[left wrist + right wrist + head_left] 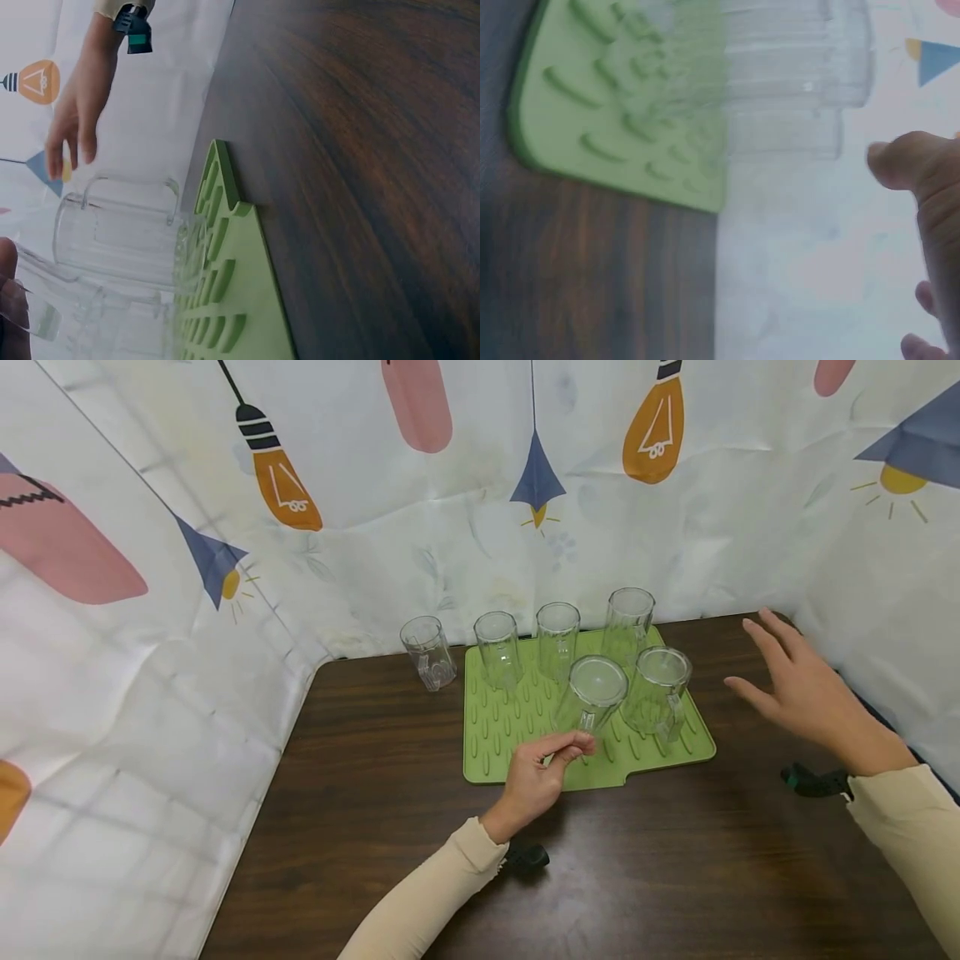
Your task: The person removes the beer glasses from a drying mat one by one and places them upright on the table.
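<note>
"On the bench [360, 777], what's the left grip [542, 770] doing?"

"Fingers curled, pinching the handle side of an upside-down glass mug [597, 683]. Base faces up."

"Where's that mug, exactly?"

"Over the front part of the green ribbed mat [487, 739], just left of the front-right mug [660, 693]. Can't tell if its rim touches the mat."

"Right grip [798, 689]?"

"Released, holds nothing. Fingers spread, in the air to the right of the mat, apart from the glass."

"Other mugs?"

"Front-right one is base up too, on the mat. Behind, a back row of three mugs [557, 643], also on the mat. One more, the far-left mug [429, 652], off the mat, near its left edge."

"Wrist views any help?"

"Left one shows fingers at the edge against clear glass. Right one is blurry: mat corner, glass, a thumb."

"Backdrop?"

"White cloth [465, 547], printed with orange bulbs and blue lamps. Beige sleeves [438, 889] on both arms. Done."
</note>
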The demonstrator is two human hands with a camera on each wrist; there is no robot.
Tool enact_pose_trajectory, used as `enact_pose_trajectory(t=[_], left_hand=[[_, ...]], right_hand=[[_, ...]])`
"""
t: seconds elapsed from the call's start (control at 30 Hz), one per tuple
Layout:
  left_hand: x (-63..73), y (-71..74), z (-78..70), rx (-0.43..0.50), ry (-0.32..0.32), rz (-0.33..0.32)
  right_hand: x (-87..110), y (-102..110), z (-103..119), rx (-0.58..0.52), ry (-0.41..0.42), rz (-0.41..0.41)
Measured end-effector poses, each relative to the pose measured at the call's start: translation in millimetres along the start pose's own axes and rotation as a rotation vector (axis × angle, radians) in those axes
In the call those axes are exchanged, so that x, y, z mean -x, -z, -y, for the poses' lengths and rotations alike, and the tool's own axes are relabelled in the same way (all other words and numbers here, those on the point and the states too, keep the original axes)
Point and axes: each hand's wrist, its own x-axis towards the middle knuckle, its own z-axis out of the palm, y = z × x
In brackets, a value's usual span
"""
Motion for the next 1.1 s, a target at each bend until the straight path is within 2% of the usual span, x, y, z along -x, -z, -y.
enact_pose_trajectory(t=[0.23,0.43,0.53,0.67,0.9,1.1], left_hand=[[-3.8,7.0,-3.9,-0.074,-0.06,-0.008],[-4.7,14.4,-11.2,-0.113,-0.046,0.011],[-4.8,17.7,-15.0,-0.163,-0.043,0.024],[-5.5,20.4,-18.7,-0.246,-0.069,0.028],[-7.8,23.6,-23.5,-0.401,-0.166,-0.004],[-8.7,27.6,-24.7,-0.534,-0.26,-0.018]], right_hand=[[-11.6,3,14,-0.105,0.065,-0.18],[-18.6,8,32,-0.191,0.0,-0.213],[-21.7,10,40,-0.201,0.006,-0.245],[-25.5,11,49,-0.208,0.039,-0.291],[-31.8,12,70,-0.311,0.066,-0.297],[-33.4,6,88,-0.391,0.134,-0.271]])
